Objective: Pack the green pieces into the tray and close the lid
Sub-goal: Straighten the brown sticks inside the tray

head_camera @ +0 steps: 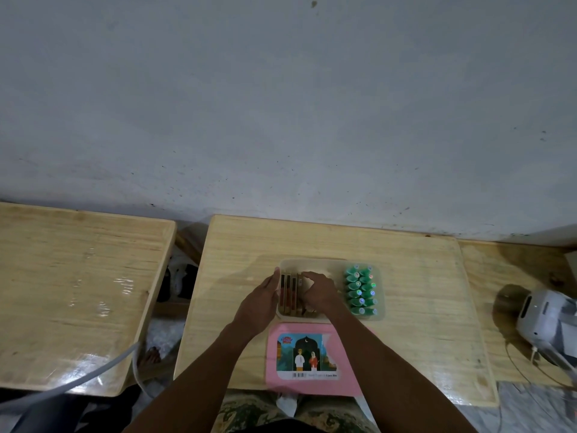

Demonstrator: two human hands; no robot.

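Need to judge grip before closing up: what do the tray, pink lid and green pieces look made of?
Tray: cream plastic by the look, thin moulded wall, rounded corners, dull finish.
Pink lid: likely plastic too, smooth, even colour, printed label stuck on.
Green pieces: probably glossy plastic, small highlights on their tips; too small to be sure.

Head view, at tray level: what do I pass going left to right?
Left wooden table → left hand against the left wall of the tray → brown pieces in the tray → right hand over the tray → green pieces → white device at far right.
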